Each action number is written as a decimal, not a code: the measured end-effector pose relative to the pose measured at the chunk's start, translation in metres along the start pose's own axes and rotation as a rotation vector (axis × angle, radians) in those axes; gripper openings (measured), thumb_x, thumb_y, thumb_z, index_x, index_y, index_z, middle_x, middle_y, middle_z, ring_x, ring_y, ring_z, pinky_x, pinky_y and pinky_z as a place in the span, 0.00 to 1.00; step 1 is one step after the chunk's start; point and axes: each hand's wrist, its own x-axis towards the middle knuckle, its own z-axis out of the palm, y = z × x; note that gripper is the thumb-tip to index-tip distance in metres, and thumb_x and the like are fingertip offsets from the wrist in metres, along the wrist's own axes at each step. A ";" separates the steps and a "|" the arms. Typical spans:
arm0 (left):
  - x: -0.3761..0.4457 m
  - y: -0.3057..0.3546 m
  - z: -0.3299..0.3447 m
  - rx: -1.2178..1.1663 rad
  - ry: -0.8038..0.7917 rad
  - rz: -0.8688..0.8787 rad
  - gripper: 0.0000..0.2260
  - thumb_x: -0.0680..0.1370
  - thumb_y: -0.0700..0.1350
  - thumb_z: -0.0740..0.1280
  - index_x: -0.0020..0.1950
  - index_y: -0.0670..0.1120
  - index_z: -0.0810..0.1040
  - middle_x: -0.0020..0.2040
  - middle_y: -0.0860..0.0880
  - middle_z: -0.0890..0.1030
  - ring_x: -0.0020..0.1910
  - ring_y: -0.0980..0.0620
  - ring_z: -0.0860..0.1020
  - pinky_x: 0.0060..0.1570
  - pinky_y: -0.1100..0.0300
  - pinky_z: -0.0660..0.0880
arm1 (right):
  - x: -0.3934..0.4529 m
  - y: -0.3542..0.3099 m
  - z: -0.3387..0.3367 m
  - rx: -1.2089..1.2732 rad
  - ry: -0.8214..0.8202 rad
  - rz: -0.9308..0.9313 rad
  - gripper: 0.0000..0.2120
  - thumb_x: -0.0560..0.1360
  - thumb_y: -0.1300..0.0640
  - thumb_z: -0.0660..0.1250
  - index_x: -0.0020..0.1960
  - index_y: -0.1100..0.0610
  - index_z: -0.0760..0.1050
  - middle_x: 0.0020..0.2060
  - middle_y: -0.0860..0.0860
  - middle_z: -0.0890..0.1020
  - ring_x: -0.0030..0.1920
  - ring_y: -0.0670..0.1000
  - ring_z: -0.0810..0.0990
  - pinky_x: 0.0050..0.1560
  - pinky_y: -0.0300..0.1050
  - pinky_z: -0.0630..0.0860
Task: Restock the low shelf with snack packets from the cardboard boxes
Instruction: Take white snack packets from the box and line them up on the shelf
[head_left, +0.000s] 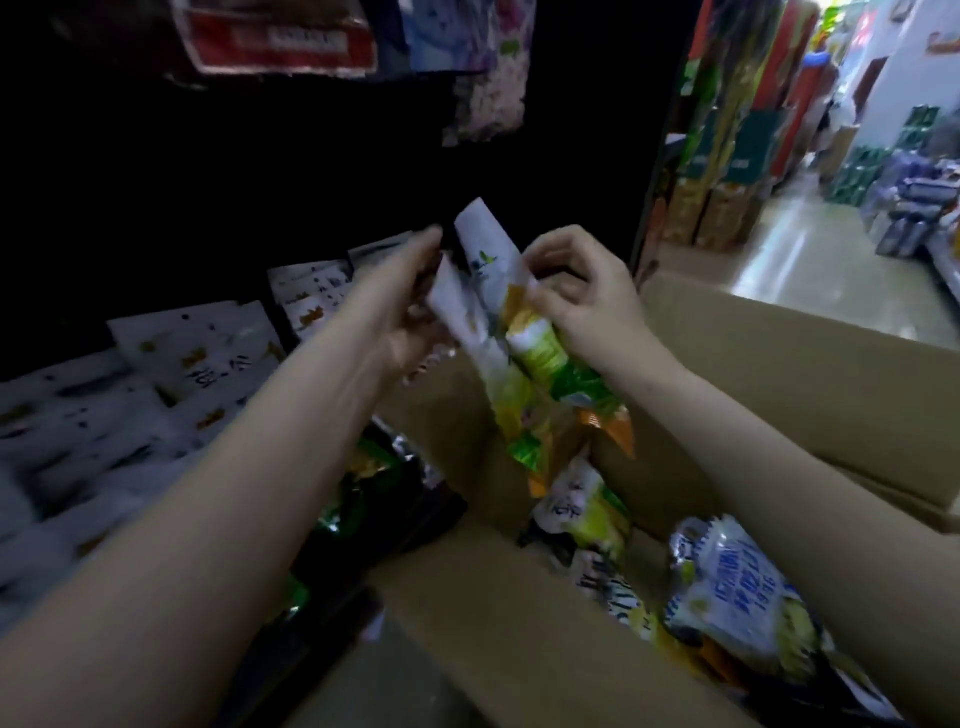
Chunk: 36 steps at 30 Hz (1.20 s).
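Both hands, left hand (415, 306) and right hand (582, 296), pinch a bunch of white, green and orange crinkly foil snack packets (511, 332) above the open brown cardboard box (779, 374); light, slippery and crushable, probably best gripped by the sealed top edges.

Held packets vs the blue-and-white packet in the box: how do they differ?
The held packets are white, green and orange; the blue-and-white packet has blue print with yellow. The held ones are lifted above the cardboard box, gripped by the left hand and the right hand; the blue-and-white one lies inside it, untouched. The held ones hang crumpled and upright; the other lies flat. Both are glossy snack bags.
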 end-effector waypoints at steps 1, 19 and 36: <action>-0.007 0.017 -0.009 -0.007 0.025 0.010 0.12 0.80 0.50 0.60 0.44 0.43 0.74 0.35 0.49 0.78 0.29 0.56 0.76 0.35 0.60 0.77 | 0.007 -0.009 0.015 0.040 -0.015 -0.027 0.10 0.77 0.67 0.62 0.53 0.55 0.71 0.49 0.48 0.75 0.51 0.44 0.76 0.54 0.37 0.74; -0.044 0.023 -0.194 0.027 0.280 0.095 0.11 0.82 0.46 0.57 0.63 0.44 0.68 0.46 0.45 0.73 0.41 0.51 0.77 0.61 0.48 0.72 | 0.011 -0.041 0.202 0.066 -0.305 0.326 0.12 0.78 0.66 0.60 0.59 0.59 0.75 0.60 0.58 0.77 0.62 0.58 0.73 0.64 0.51 0.70; -0.027 -0.035 -0.261 0.472 0.456 -0.129 0.10 0.78 0.42 0.66 0.57 0.41 0.76 0.55 0.41 0.79 0.53 0.43 0.77 0.51 0.51 0.75 | 0.008 -0.021 0.235 0.247 -0.285 0.415 0.10 0.79 0.60 0.60 0.59 0.59 0.74 0.59 0.52 0.77 0.59 0.54 0.75 0.60 0.48 0.73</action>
